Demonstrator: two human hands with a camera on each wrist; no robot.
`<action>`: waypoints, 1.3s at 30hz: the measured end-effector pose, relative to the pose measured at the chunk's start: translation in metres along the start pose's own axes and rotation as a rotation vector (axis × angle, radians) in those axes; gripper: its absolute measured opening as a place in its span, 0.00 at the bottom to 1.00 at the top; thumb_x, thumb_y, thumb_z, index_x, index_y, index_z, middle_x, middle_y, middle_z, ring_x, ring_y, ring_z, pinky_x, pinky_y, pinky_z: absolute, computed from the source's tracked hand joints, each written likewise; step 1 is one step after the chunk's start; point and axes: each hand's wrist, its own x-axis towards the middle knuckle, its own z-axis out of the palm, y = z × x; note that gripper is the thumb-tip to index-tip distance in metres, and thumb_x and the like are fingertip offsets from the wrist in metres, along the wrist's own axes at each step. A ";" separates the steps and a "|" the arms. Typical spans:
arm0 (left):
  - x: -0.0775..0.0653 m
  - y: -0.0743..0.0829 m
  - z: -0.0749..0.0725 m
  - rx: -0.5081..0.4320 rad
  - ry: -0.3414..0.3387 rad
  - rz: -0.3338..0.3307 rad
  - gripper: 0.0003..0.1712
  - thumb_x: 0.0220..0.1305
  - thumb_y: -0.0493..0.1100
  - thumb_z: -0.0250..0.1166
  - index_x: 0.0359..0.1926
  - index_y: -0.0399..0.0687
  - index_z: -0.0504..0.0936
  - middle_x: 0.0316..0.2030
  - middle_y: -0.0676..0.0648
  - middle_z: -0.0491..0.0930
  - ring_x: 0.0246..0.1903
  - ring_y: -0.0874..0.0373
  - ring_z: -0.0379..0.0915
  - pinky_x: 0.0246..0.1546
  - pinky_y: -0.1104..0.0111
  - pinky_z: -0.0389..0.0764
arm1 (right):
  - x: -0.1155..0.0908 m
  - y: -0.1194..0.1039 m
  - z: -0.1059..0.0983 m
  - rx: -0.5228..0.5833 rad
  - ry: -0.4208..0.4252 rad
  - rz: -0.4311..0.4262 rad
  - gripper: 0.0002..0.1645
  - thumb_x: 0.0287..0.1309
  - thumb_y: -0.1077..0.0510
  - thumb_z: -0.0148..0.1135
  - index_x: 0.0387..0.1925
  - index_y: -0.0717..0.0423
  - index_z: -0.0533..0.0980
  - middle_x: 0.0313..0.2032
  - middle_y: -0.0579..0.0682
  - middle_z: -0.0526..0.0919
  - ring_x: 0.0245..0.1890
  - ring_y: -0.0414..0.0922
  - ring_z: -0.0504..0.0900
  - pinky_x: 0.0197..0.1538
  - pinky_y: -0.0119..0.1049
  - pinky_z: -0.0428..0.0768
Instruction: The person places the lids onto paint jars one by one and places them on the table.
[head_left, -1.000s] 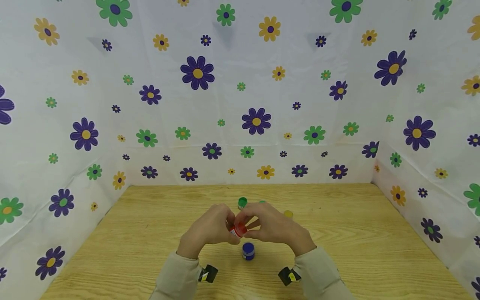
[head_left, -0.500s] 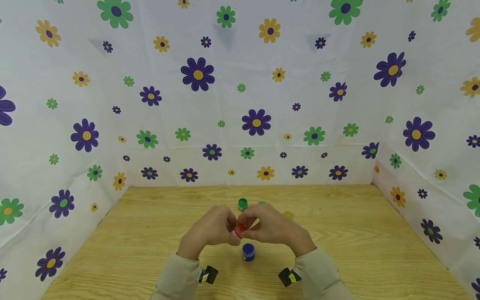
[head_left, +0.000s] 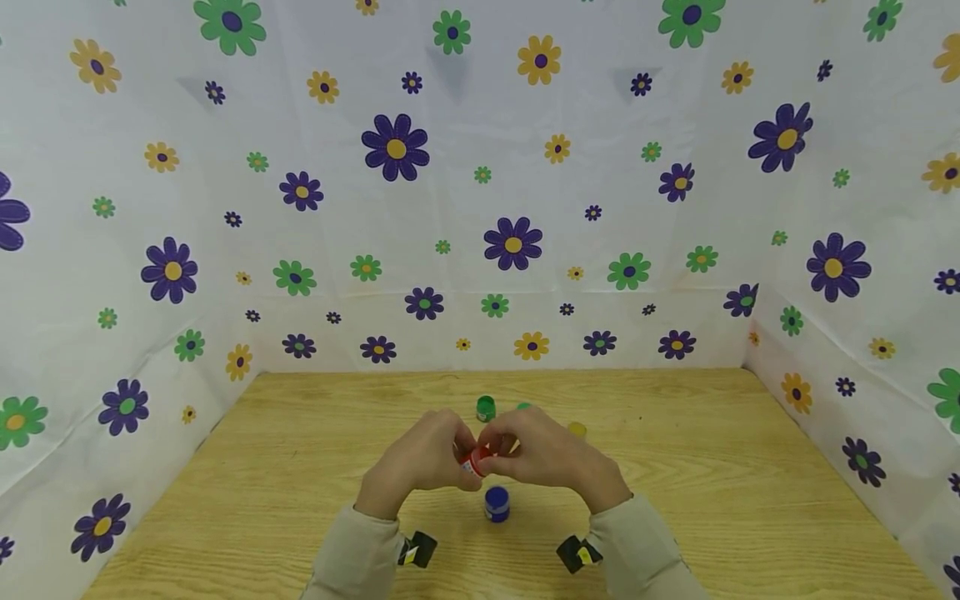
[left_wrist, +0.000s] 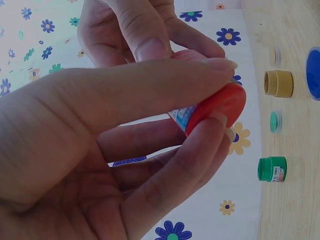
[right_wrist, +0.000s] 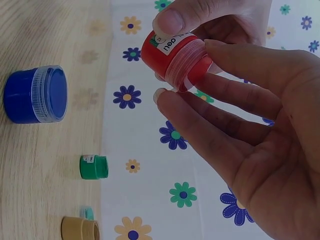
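Red jar (head_left: 476,463) gripped by left hand (head_left: 422,454), right end pinched by right hand (head_left: 543,450), above wood-grain desk (head_left: 315,450). Blue jar (head_left: 497,505) stood upright on desk, nearer than hands. Green jar (head_left: 486,409) set beyond hands; small green item (head_left: 523,406) and yellow item (head_left: 577,429) partly hidden by right hand. Desk enclosed on three sides by white flower-printed sheeting (head_left: 465,208).

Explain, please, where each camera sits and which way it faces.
Head: on the head, facing forward and down over the table; left hand, right hand and sleeves show.
Left wrist: on that wrist, facing the red jar; left hand near, right hand beyond.
Right wrist: on that wrist, facing the jar; right hand near, left beyond.
Shared by both wrist views: red jar, green jar.
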 end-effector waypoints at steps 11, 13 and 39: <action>-0.001 0.000 0.000 0.000 0.013 -0.004 0.08 0.47 0.34 0.80 0.27 0.46 0.88 0.21 0.53 0.82 0.22 0.62 0.70 0.23 0.70 0.73 | 0.000 -0.001 0.000 0.062 0.011 -0.013 0.10 0.64 0.62 0.69 0.47 0.57 0.84 0.44 0.52 0.89 0.46 0.47 0.89 0.44 0.27 0.85; -0.001 0.000 0.000 -0.004 0.016 -0.009 0.08 0.46 0.34 0.80 0.27 0.45 0.88 0.22 0.53 0.83 0.22 0.62 0.71 0.24 0.70 0.74 | 0.000 -0.001 0.000 0.062 0.013 -0.024 0.12 0.63 0.63 0.70 0.48 0.58 0.83 0.45 0.52 0.89 0.47 0.48 0.89 0.44 0.27 0.86; -0.001 0.000 0.000 -0.010 0.026 0.003 0.08 0.46 0.35 0.81 0.26 0.46 0.88 0.19 0.54 0.81 0.20 0.63 0.69 0.23 0.70 0.74 | 0.000 -0.001 0.002 0.077 0.018 -0.072 0.11 0.60 0.68 0.71 0.45 0.59 0.85 0.43 0.52 0.87 0.47 0.47 0.87 0.45 0.27 0.85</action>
